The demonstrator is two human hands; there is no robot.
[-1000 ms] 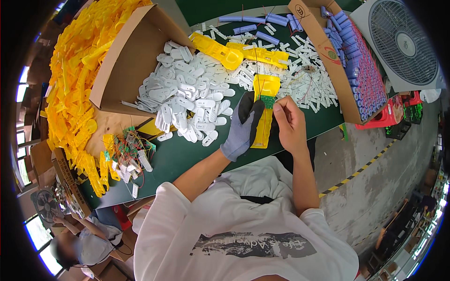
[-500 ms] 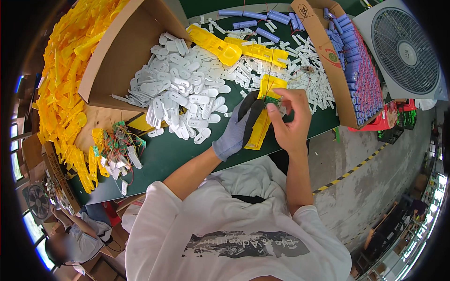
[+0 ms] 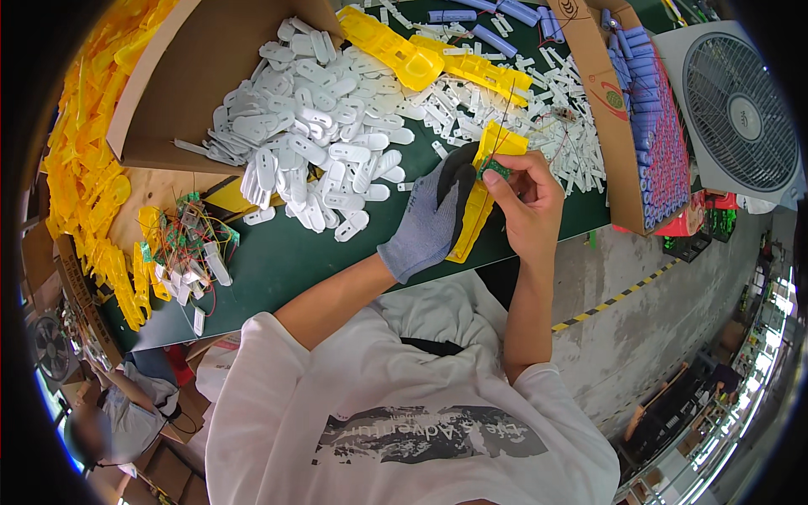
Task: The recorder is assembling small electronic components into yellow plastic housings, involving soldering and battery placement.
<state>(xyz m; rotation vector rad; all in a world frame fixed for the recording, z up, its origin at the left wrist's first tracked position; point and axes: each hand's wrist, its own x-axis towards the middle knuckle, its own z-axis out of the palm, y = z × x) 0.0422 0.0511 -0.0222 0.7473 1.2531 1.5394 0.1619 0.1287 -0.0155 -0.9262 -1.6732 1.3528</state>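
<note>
While the gloved left hand (image 3: 427, 212) grasps the yellow housing (image 3: 474, 224) from the left, fingers curled against it, the bare right hand (image 3: 536, 202) grips the green circuit board (image 3: 496, 170) between thumb and fingers at the housing's far half. The housing is located at the near edge of the green table (image 3: 273, 273), far end angled right. White oval covers (image 3: 328, 151) lie left; a cardboard box (image 3: 608, 114) of purple cells (image 3: 652, 126) stands right.

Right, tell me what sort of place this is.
Probably an assembly workshop: white plastic pieces lie heaped on a green bench, a carton holds many blue cylinders, and the gloved left hand holds a yellow casing beside a green circuit board.
</note>
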